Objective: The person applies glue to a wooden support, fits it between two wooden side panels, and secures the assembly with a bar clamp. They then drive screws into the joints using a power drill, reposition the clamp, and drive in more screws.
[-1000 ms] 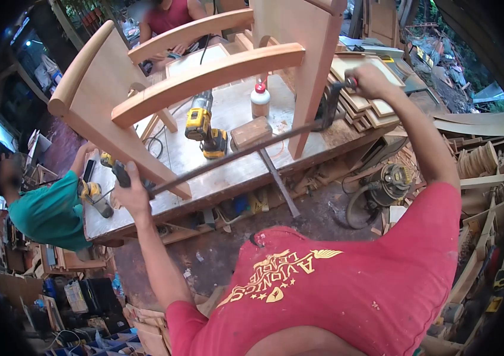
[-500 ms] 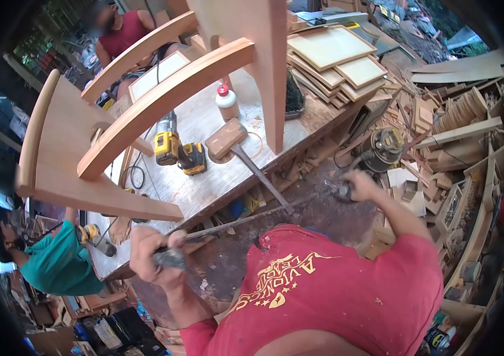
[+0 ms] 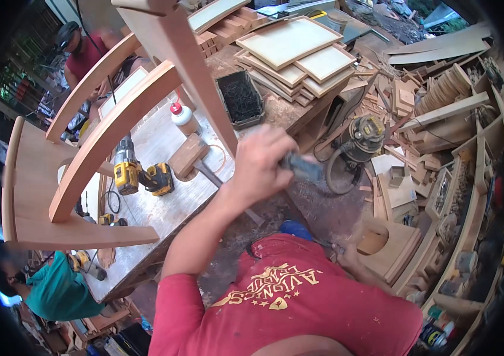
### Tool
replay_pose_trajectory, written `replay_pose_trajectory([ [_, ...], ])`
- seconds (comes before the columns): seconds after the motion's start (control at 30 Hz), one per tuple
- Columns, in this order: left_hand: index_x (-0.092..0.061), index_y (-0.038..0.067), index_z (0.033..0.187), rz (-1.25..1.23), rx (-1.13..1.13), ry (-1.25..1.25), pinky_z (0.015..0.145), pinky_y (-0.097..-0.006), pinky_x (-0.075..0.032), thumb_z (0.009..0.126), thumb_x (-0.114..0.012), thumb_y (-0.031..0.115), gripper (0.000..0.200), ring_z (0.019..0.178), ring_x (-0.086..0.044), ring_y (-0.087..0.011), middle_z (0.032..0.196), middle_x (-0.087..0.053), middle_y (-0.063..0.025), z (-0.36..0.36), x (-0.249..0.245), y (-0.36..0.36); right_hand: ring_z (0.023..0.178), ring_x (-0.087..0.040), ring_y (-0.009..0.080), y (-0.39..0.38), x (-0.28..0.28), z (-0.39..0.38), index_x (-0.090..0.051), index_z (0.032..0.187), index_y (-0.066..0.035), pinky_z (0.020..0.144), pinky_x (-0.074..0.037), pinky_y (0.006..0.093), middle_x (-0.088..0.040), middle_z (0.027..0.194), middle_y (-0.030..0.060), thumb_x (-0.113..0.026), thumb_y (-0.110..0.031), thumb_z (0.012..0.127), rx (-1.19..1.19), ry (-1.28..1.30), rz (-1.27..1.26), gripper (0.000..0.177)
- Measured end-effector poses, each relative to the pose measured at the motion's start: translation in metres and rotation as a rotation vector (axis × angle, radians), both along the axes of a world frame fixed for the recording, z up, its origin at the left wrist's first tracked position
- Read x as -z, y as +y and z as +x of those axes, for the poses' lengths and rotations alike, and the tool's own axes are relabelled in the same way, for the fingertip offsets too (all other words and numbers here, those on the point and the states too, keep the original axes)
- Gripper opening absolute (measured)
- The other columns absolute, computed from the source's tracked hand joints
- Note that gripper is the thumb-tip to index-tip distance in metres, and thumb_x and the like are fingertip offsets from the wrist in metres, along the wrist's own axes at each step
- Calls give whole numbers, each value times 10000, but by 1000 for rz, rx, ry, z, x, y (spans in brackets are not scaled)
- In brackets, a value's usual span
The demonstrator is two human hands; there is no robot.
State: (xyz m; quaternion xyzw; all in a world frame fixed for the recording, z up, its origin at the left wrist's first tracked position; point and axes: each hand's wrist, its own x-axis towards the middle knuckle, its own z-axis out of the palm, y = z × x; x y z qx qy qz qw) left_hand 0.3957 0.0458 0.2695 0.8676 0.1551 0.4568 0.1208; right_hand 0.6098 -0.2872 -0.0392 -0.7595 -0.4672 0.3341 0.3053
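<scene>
My left hand (image 3: 261,169) is raised in the middle of the view, fingers wrapped round the blurred grey-blue end of a long metal bar (image 3: 295,209). The bar slants down from it toward my right hand (image 3: 345,255), which is low beside my red shirt. That hand is small and blurred, and appears closed on the bar's lower end. Left of my left hand, a wooden mallet (image 3: 187,155) lies on the worktable (image 3: 172,199), its handle passing behind my forearm. A curved wooden chair-like frame (image 3: 109,139) stands on the same table.
Yellow drills (image 3: 126,169), a white bottle (image 3: 185,118), a black tray of dark fasteners (image 3: 240,98) and stacked panels (image 3: 290,41) are on the table. A router-like machine (image 3: 363,136) and wood scraps are at right. One person in green (image 3: 62,291) and another in red (image 3: 86,56) sit beyond.
My left hand has swung up and right with its end of the bar. My right hand has dropped toward my body. The view has shifted right, so the table things appear further left.
</scene>
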Motion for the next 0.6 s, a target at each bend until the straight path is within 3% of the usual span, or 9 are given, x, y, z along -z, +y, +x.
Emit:
replay_pose_trajectory([
  [0.07, -536, 57, 678, -29, -37, -29, 534, -385, -379, 712, -832, 165, 317, 592, -484, -296, 621, -494, -92, 29, 23, 34, 936, -671, 301, 2, 5, 20, -728, 1055, -64, 855, -512, 376, -699, 969, 157, -652, -135, 863, 23, 21, 92, 219],
  [0.13, -545, 48, 699, -34, -121, -106, 539, -338, -391, 776, -810, 180, 306, 583, -513, -217, 620, -523, -60, 54, 43, 70, 919, -681, 287, 7, -1, 49, -733, 1029, -56, 858, -512, 375, -700, 964, 155, -660, -81, 825, -11, 15, 131, 218],
  [0.23, -570, 26, 742, -420, -190, -347, 552, -320, -414, 803, -805, 209, 304, 610, -499, -142, 655, -552, -68, 95, 91, 125, 873, -689, 278, 32, -28, 83, -723, 923, -32, 809, -527, 369, -699, 960, 152, -660, -17, 772, -84, 109, 282, 164],
  [0.33, -573, 4, 758, -536, -389, -237, 546, -283, -419, 825, -803, 215, 319, 607, -453, -93, 623, -550, -54, 124, 113, 164, 842, -695, 265, 52, -67, 117, -685, 833, -23, 750, -543, 347, -704, 934, 138, -658, 20, 750, -101, 83, 217, 98],
  [0.37, -581, -8, 772, -572, -390, -255, 535, -278, -413, 830, -799, 243, 337, 587, -404, -95, 571, -502, -32, 134, 118, 172, 803, -697, 258, 57, -80, 126, -655, 808, -34, 700, -551, 341, -709, 884, 117, -658, 23, 749, -130, 75, 209, 82],
  [0.47, -624, -11, 815, -589, -433, -314, 532, -274, -420, 844, -784, 276, 330, 574, -436, -91, 573, -513, -38, 152, 142, 193, 756, -705, 246, 68, -100, 147, -666, 838, -59, 676, -553, 355, -712, 820, 99, -648, 19, 763, -114, 2, 175, 110],
  [0.57, -658, -11, 912, -746, -563, -241, 611, -307, -487, 824, -791, 296, 346, 629, -562, -147, 696, -601, -92, 153, 140, 185, 726, -706, 269, 91, -135, 164, -680, 852, -104, 660, -548, 383, -713, 796, 107, -655, -66, 797, -104, -77, -8, 71],
  [0.6, -652, -9, 962, -645, -598, -184, 665, -327, -499, 808, -799, 295, 371, 700, -591, -186, 777, -614, -115, 151, 147, 189, 717, -704, 280, 94, -131, 171, -683, 860, -119, 659, -547, 395, -712, 794, 113, -649, -100, 809, -131, -129, -65, 64],
])
